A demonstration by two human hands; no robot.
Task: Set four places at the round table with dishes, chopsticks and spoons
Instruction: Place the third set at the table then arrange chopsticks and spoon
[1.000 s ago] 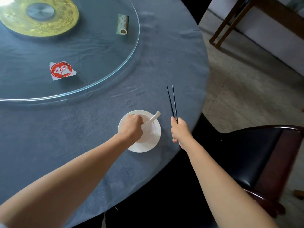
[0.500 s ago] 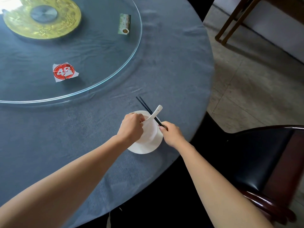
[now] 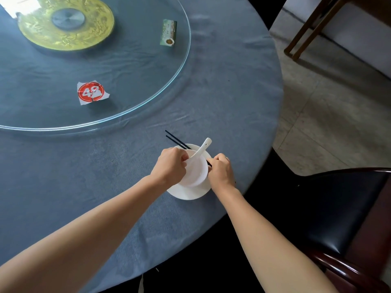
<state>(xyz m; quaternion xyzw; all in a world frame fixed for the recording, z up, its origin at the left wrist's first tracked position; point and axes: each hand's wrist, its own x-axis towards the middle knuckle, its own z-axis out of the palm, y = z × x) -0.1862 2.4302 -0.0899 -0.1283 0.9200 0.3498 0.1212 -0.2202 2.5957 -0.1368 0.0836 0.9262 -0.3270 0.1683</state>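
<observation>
A white plate (image 3: 187,193) sits near the front right edge of the round table, with a white bowl (image 3: 195,172) on it. A white spoon (image 3: 201,149) leans in the bowl, handle up to the right. My left hand (image 3: 170,163) grips the bowl's left rim. A pair of black chopsticks (image 3: 176,140) lies slanted behind the bowl, tips pointing up-left. My right hand (image 3: 220,171) holds their near ends at the bowl's right side; the chopsticks' middle is hidden by the bowl.
A glass turntable (image 3: 169,87) covers the table's middle, with a gold disc (image 3: 67,24), a red number card (image 3: 92,93) and a small green box (image 3: 168,32) on it. A dark chair (image 3: 338,218) stands at the right. Grey cloth (image 3: 222,92) covers the table.
My right hand swung the chopsticks from upright beside the plate to a slant across the back of the bowl and moved in against the bowl. My left hand stayed on the bowl.
</observation>
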